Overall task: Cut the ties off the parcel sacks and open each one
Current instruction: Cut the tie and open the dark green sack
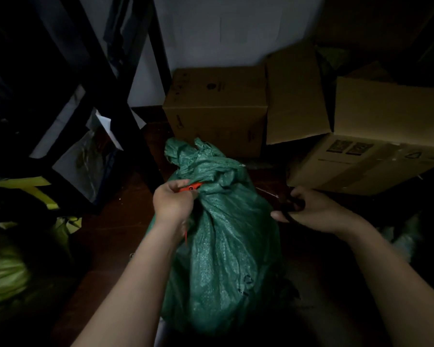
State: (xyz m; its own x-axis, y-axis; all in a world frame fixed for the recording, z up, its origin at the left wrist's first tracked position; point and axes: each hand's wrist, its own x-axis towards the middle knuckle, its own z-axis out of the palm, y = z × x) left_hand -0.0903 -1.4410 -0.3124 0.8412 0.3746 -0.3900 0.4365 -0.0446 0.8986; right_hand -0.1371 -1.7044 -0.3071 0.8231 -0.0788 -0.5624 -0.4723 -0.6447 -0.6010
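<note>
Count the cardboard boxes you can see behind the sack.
3: a closed box against the wall, an open-flapped box to its right, and a box at far right. Darkness may hide others.

Both forearms are bare, no sleeves visible up to the frame edge; the left hand (pixel 172 202) and right hand (pixel 313 212) wear no gloves

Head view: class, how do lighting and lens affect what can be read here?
Head view: dim overall, corners fall to black; wide-angle bends the shelf frame; the orange tie and green sack read clearly, the dark tool in the right hand barely does.
</note>
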